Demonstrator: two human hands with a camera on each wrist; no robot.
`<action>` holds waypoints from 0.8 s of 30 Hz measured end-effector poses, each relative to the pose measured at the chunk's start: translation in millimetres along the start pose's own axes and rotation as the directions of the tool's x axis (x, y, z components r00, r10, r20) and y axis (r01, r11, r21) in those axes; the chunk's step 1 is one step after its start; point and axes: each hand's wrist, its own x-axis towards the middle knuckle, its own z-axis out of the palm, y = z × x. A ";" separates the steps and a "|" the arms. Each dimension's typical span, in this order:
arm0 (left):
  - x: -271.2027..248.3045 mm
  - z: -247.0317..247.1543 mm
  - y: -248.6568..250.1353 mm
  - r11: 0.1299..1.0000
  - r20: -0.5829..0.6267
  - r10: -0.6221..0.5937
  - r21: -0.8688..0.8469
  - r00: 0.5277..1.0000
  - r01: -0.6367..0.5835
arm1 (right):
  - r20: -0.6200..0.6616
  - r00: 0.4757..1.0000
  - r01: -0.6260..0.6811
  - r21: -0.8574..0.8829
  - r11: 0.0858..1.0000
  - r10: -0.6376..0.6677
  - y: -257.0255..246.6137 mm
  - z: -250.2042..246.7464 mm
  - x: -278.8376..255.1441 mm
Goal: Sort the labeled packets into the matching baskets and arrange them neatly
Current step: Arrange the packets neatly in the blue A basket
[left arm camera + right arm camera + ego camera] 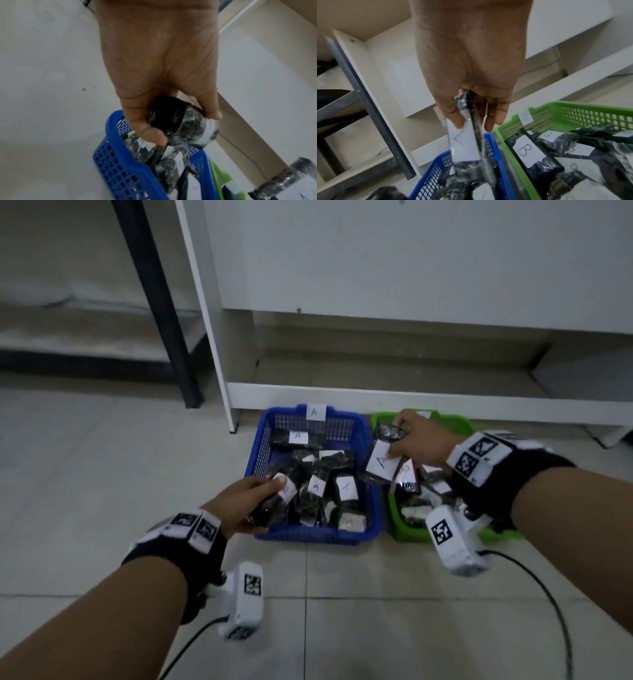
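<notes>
A blue basket [308, 537] tagged A holds several dark packets with white A labels. To its right, the green basket [459, 422] carries a B tag [525, 117] and B-labelled packets [527, 151]. My left hand [270, 494] grips a dark packet [270, 510] over the blue basket's front left corner; its label letter is too blurred to read. My right hand [397, 438] pinches a packet with an A label [382, 463], lifted above the gap between the baskets. A second dark packet hangs edge-on right behind it.
Both baskets sit on a tiled floor against the foot of a white shelf unit [411, 398]. A black metal leg [171, 337] stands to the left. Cables [548, 594] from the wrist cameras trail over the floor in front.
</notes>
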 end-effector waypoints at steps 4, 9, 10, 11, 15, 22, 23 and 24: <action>9.0 0.8 1.5 0.995 -0.136 0.005 0.103 0.991 0.009 | -0.064 0.998 0.008 0.109 0.994 -0.001 12.1 -1.7 36.8; 24.5 21.1 27.2 0.998 -0.268 0.050 0.061 0.962 -0.035 | 0.122 0.992 0.010 0.220 0.976 -0.037 40.2 29.9 79.4; 29.7 26.9 35.6 0.998 -0.299 0.055 0.045 0.953 -0.043 | 0.178 0.983 0.011 0.222 0.975 -0.052 46.4 39.5 85.7; 34.2 31.5 45.3 0.998 -0.319 0.063 0.047 0.946 -0.051 | 0.221 0.973 0.017 0.217 0.976 -0.066 51.2 49.2 88.0; 56.6 44.3 98.8 0.983 -0.334 0.132 0.165 0.933 -0.080 | 0.220 0.961 0.155 0.063 0.986 -0.165 62.3 93.7 93.1; 101.0 77.9 122.8 0.972 -0.281 0.223 0.141 0.933 -0.190 | -0.157 0.931 0.329 -0.035 0.944 -0.330 84.2 88.6 110.2; 104.3 81.5 118.5 0.969 -0.251 0.232 0.146 0.940 -0.200 | -0.290 0.929 0.286 0.165 0.944 -0.231 82.1 78.6 111.5; 109.7 85.0 116.8 0.966 -0.211 0.235 0.158 0.949 -0.205 | -0.353 0.930 0.230 0.355 0.906 -0.098 79.1 66.2 115.2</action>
